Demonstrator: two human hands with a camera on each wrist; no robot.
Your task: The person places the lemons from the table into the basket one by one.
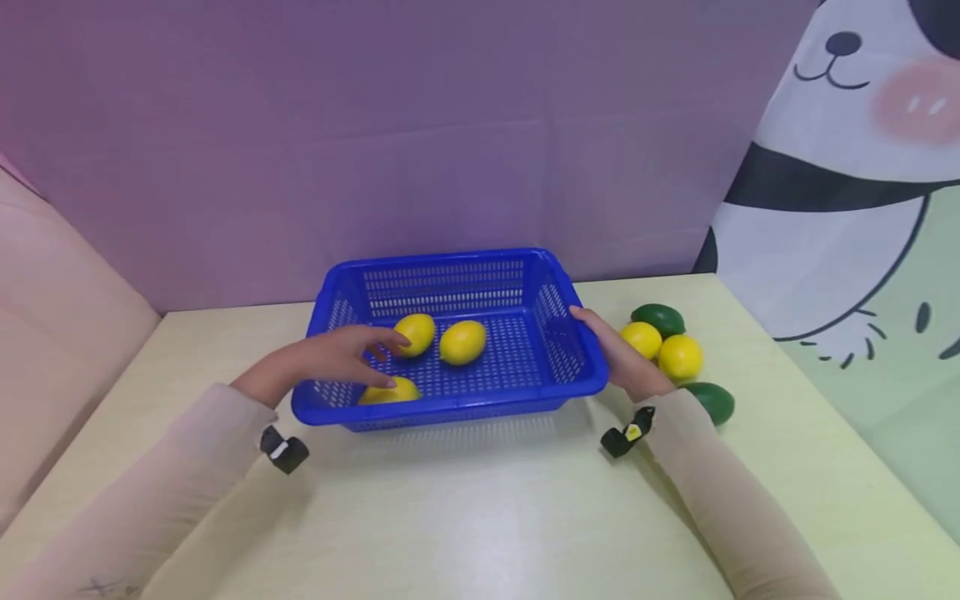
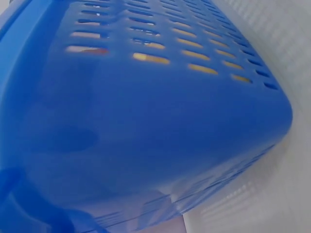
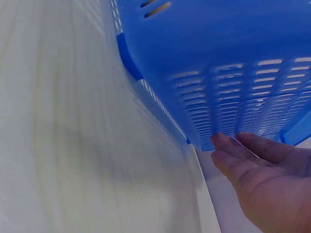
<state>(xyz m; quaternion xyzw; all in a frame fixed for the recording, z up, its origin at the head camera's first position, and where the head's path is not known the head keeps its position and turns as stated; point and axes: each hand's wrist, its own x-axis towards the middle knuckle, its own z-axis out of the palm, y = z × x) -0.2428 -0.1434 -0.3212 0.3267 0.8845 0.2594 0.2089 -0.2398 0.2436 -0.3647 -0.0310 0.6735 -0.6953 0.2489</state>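
A blue plastic basket [image 1: 450, 401] with slotted walls stands on the table, three lemons inside. Two lemons [image 1: 462, 342] [image 1: 415, 335] lie toward its middle. Another lemon [image 1: 392, 391] sits by the front left, partly hidden by the front rim. My left hand [image 1: 341, 354] reaches over the left rim with fingers spread loosely, the thumb at the front lemon and the fingertips beside the back left one. At the right side, my right hand [image 1: 618, 354] grips the basket, thumb at the rim. In the right wrist view its fingers [image 3: 233, 162] lie along the outer wall.
Right of the basket, beyond my right forearm, lie two more lemons [image 1: 680, 357] [image 1: 641, 339] and two dark green oval fruits [image 1: 657, 318] [image 1: 710, 402]. A purple curtain [image 1: 435, 150] hangs behind the pale table [image 1: 465, 517]. A panda-printed sheet [image 1: 847, 250] covers the right side.
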